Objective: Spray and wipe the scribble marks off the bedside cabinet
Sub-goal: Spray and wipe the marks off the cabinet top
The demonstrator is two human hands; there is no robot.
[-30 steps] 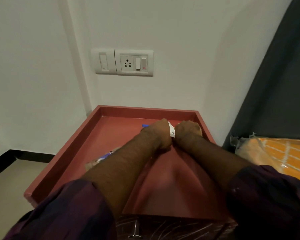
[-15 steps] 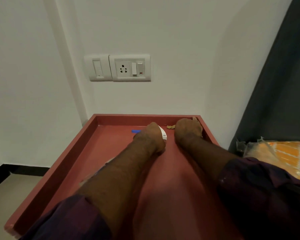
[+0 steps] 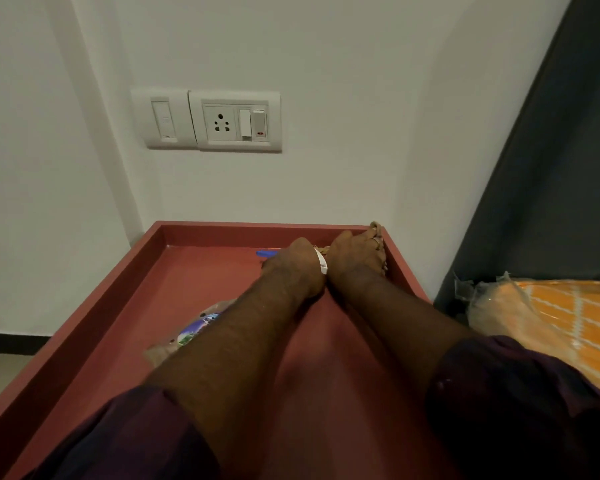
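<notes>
- Tan cloth point(image 3: 375, 226) is gripped under the curled fingers point(image 3: 378, 242) of the right hand point(image 3: 355, 258) and pressed into the far right corner of the bedside cabinet point(image 3: 222, 228), right against its raised rim.
- A ring is seen on one of those fingers.
- The left hand point(image 3: 297, 268) is held just beside the right, knuckles up. Its fingers are hidden, so whether they are clenched cannot be told.
- A white piece point(image 3: 322, 264) is seen at its edge, between the two hands.
- A blue mark point(image 3: 266, 253) is spotted on the red tabletop just left of the left hand, near the back rim.
- A printed plastic packet point(image 3: 201, 322) is partly covered by the left forearm.
- A socket panel point(image 3: 234, 121) is fixed on the wall above.
</notes>
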